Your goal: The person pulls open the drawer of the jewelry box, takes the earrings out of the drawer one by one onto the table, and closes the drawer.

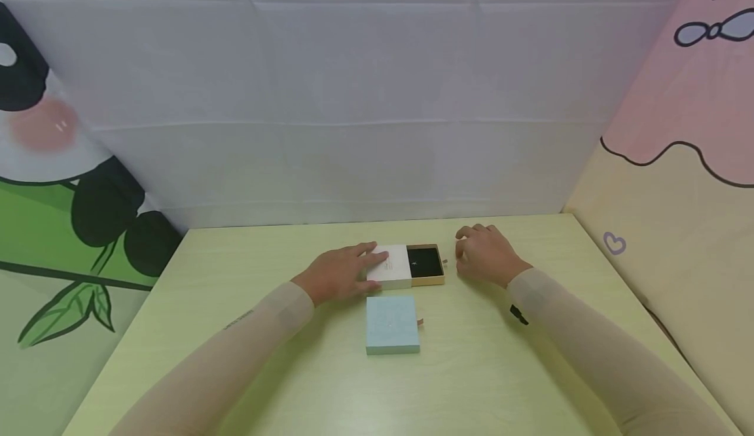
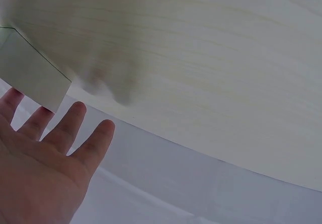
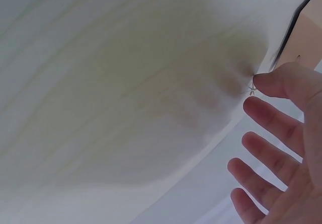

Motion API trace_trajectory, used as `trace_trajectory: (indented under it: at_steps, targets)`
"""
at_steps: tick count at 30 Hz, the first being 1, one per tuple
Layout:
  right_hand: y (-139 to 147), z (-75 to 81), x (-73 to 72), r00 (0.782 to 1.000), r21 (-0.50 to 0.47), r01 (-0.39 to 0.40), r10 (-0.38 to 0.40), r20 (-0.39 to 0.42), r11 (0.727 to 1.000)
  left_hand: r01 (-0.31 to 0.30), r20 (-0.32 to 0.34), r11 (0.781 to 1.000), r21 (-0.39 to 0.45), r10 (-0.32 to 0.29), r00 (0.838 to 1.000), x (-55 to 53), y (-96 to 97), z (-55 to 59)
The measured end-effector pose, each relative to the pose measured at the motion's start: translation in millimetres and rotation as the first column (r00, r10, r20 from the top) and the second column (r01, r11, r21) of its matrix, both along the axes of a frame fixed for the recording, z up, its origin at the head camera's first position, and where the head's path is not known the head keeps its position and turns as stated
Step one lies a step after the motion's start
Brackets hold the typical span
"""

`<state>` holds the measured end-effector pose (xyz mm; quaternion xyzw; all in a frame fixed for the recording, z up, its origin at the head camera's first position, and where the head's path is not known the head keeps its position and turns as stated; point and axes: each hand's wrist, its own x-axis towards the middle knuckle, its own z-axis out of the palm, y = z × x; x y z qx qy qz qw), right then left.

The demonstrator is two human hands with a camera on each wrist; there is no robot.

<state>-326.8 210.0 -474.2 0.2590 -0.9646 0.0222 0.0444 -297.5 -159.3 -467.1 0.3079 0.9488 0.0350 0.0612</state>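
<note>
A white box sleeve lies on the table with its drawer slid out to the right. The drawer has a tan rim and a black lining, with a tiny star on it. My left hand holds the sleeve, thumb at the near side and fingers over the top and far edge. To the right of the drawer, my right hand pinches a small star-shaped piece of jewelry between thumb and index fingertip. The other fingers are spread. In the head view that piece is hidden by the hand.
A closed light blue box with a small brown pull tab lies in front of the white one. The pale wooden table ends at a white cloth wall. Printed walls stand at both sides.
</note>
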Motion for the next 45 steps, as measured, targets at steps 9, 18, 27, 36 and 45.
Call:
trace_trajectory:
  at_steps: [9, 18, 27, 36, 45]
  targets:
    - [0, 2.5, -3.9, 1.0, 0.015, -0.008, 0.008, -0.02, 1.0, -0.008, -0.005, 1.0, -0.013, 0.008, 1.0, -1.2, -0.2, -1.5]
    - [-5, 11.0, -3.7, 1.0, 0.016, 0.007, -0.007, -0.024, 1.0, -0.012, 0.005, 1.0, -0.01, 0.012, 1.0, -2.2, -0.5, -1.6]
    - [-9, 15.6, -2.9, 0.999, -0.01, 0.002, -0.003, -0.036, 1.0, -0.012, 0.013, 1.0, -0.005, 0.012, 1.0, -2.7, -0.4, -0.6]
    - [-16, 18.7, -1.6, 0.999, -0.02, -0.017, 0.016, -0.043, 1.0, -0.01, 0.009, 1.0, -0.003, 0.01, 1.0, -2.5, -1.2, -1.7]
    - [-22, 21.9, -0.3, 0.999, -0.018, -0.027, 0.026, -0.044, 0.999, -0.009, 0.002, 1.0, -0.014, 0.009, 1.0, -3.1, -0.9, -3.9]
